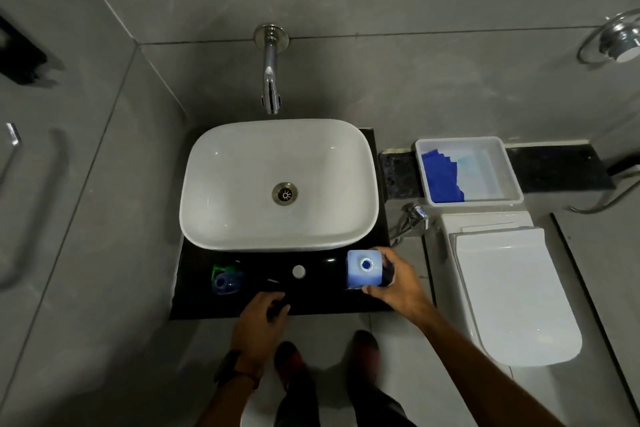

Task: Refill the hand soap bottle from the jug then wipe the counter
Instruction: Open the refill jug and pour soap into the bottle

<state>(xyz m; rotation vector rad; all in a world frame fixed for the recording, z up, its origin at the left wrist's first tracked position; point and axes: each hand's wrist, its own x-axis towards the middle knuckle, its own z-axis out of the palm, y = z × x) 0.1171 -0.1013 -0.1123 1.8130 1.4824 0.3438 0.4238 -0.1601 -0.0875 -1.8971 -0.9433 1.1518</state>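
A white square jug (360, 276) stands on the black counter (322, 302) in front of the sink, at the right. Its neck is open and blue liquid shows inside. My right hand (394, 282) grips the jug's right side, at the handle. The blue hand soap bottle (227, 280) with a green label stands at the counter's left, seen from above. My left hand (261, 310) rests at the counter's front edge, its fingers curled around a small dark object (277, 305) that looks like a cap. A small round silver disc (298, 271) lies between bottle and jug.
A white basin (242, 163) fills the back of the counter under a chrome wall tap (270, 80). To the right, a white tub (512, 180) holding blue cloths (441, 177) sits on a ledge above a closed toilet (512, 295). My feet are below the counter.
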